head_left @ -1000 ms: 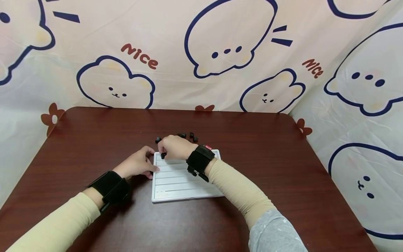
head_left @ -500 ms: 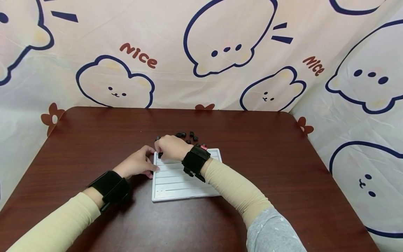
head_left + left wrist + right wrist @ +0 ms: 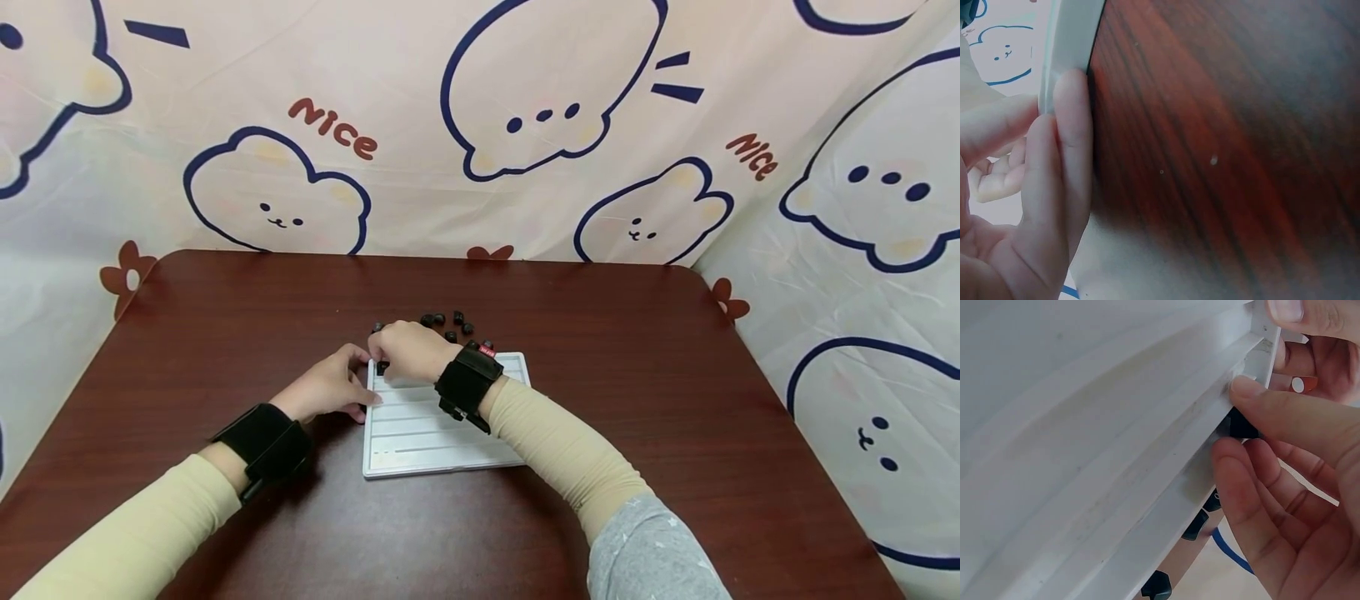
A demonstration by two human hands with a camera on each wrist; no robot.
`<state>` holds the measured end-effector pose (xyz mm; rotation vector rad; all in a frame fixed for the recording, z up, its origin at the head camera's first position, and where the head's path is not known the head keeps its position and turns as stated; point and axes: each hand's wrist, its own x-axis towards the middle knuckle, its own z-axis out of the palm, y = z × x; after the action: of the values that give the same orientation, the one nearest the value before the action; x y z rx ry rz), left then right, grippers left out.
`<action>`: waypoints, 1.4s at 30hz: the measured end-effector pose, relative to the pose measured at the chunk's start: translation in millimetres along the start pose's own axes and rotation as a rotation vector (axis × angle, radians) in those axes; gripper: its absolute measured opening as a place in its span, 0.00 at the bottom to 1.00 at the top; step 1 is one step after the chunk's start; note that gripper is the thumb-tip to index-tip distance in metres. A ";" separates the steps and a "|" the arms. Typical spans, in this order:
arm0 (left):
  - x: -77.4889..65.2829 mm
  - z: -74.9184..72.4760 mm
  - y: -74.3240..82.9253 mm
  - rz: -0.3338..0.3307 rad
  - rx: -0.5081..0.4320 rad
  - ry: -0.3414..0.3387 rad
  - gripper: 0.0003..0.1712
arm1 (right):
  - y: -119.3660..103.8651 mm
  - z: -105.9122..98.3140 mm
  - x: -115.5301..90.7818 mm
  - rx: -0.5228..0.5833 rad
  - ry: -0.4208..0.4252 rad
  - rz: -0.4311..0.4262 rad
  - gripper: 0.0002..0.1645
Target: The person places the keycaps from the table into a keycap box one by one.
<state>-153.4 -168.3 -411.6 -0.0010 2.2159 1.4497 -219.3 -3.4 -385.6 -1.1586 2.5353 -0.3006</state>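
"What steadies the white, ridged plastic tray (image 3: 450, 454) on the reddish-brown, wood-grained tabletop (image 3: 360, 542)?"

"The left hand (image 3: 322, 390), pinching its left rim between thumb and fingers. Firm but light should stop it sliding."

"And the right hand (image 3: 415, 350)?"

"Nearly closed, thumb and fingertips pinching a small black block (image 3: 1244, 427) at the farthest row's left end. I'd square it to the row before letting go."

"Beyond?"

"Loose black blocks (image 3: 458, 317), just past the tray's far edge."

Black piece (image 3: 1243, 427) partly hidden, sleeves (image 3: 131, 533) cropped
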 end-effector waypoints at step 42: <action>0.6 -0.6 0.0 -0.010 -0.014 -0.009 0.36 | 2.1 -3.1 -6.7 0.037 -0.004 0.014 0.11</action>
<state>-154.2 -168.7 -411.6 -0.0101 2.1955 1.4567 -217.9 3.2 -382.0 -1.1255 2.5226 -0.3405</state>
